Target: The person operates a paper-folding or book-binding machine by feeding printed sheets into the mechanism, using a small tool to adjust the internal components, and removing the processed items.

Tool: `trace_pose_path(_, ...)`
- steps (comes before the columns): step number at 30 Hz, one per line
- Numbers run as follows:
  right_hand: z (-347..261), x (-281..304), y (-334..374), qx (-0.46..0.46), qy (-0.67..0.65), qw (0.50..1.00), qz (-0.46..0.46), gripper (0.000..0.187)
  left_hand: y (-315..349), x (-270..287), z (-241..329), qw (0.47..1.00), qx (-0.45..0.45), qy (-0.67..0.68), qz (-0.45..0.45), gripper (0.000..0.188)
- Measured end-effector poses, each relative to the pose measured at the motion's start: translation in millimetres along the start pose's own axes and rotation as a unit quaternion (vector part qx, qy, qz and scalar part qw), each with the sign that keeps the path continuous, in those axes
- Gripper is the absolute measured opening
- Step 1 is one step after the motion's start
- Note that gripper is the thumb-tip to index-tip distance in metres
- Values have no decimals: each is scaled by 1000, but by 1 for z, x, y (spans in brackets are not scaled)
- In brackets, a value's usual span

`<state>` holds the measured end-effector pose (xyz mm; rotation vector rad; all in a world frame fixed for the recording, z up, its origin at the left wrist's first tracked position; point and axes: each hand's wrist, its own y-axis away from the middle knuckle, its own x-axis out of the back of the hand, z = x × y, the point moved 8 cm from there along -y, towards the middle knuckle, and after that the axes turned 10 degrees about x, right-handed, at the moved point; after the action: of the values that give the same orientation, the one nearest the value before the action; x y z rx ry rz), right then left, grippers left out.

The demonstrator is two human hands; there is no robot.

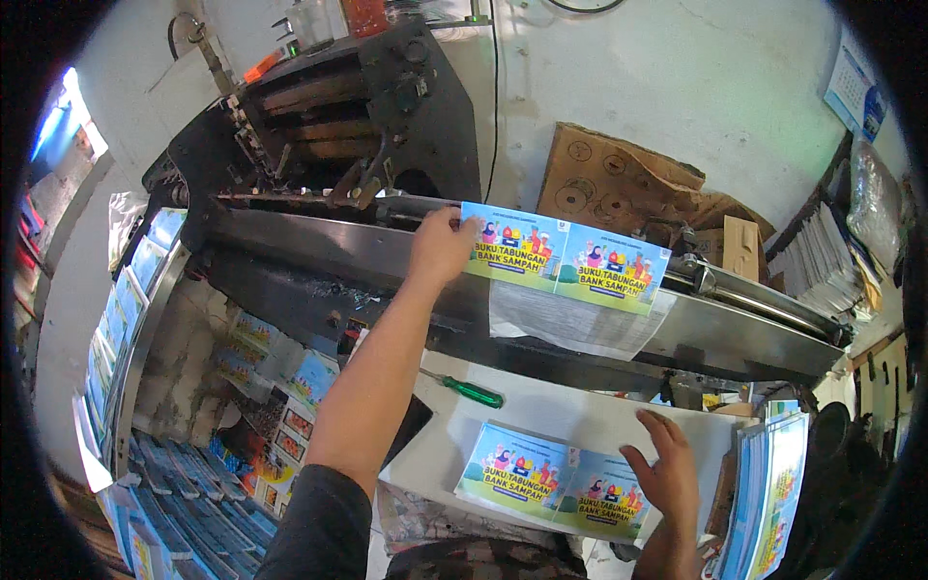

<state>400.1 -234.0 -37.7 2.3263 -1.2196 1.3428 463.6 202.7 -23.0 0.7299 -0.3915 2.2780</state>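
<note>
My left hand (445,249) is closed on the left end of a printed booklet cover sheet (565,259), blue and yellow with the same cartoon picture twice. This sheet lies along the metal bed (735,333) of a dark machine, over a plain whitish paper (580,319) that hangs down the front. Fingers apart, my right hand (674,474) hovers at the right end of a similar printed sheet or stack (517,478) on the white table (435,464). Whether its fingertips touch the paper, I cannot tell.
A green-handled screwdriver (472,391) lies on the table between both hands. Bundles of printed sheets stand at the right (768,493) and fill a curved rack (130,309) at the left. Behind the bed are the machine's dark frame (425,106) and torn brown cardboard (619,174).
</note>
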Motion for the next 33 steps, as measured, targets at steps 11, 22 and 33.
trace_pose_path(11,-61,-56,43,162,21,972,-170,48,34,28,-11,998,-52,28,13,64)
trace_pose_path(22,-110,-61,44,224,-35,966,-126,46,7,22,-18,995,35,91,-9,66)
trace_pose_path(33,-78,0,24,163,-83,982,38,39,90,82,46,957,2,281,-66,37)
